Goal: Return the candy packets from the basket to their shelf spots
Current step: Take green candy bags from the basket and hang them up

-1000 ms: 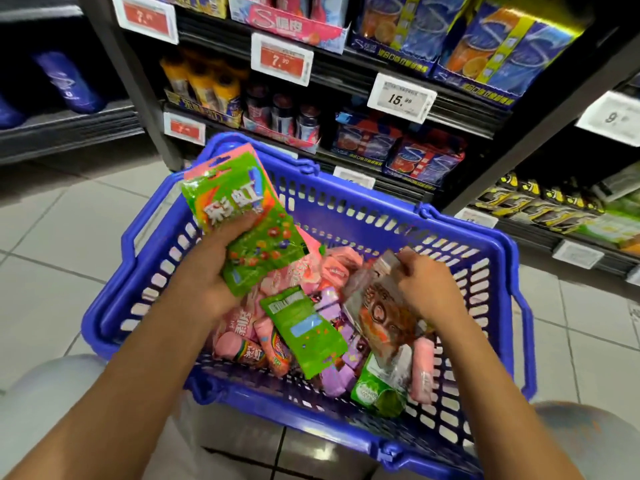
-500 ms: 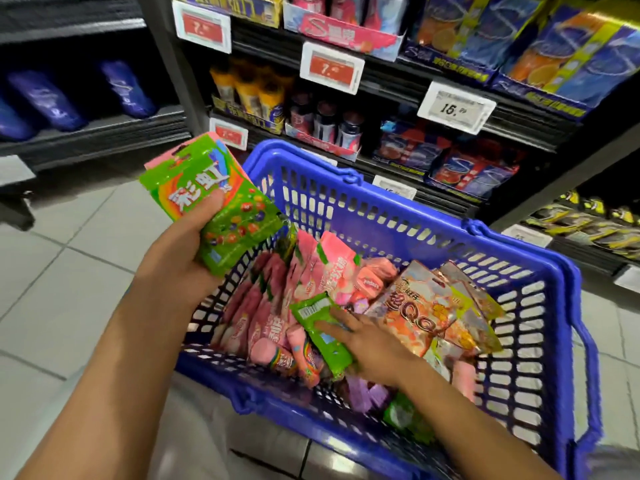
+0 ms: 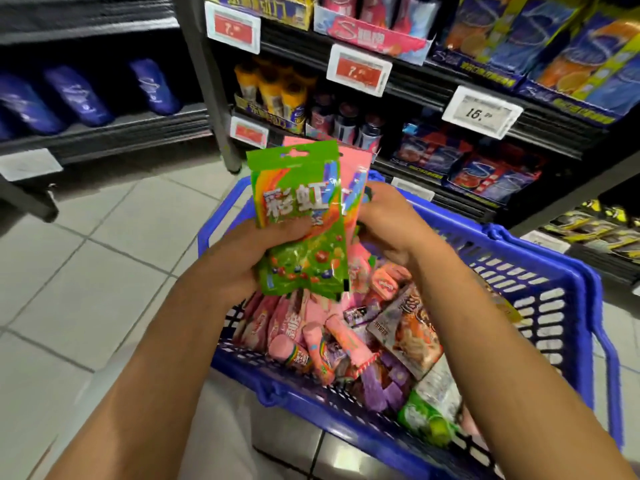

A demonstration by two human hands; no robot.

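Above the blue plastic basket (image 3: 540,306), both hands, left (image 3: 239,261) and right (image 3: 391,223), grip stacked green and pink candy packets (image 3: 304,233); gathering step, shelving likely next.

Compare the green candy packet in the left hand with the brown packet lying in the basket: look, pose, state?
The green candy packet is bright green with rainbow print; the brown packet is grey-brown and orange. The green one stands upright above the basket; the brown one lies tilted on the pile. The left hand grips the green one; nothing holds the brown one. Both are glossy pouches.
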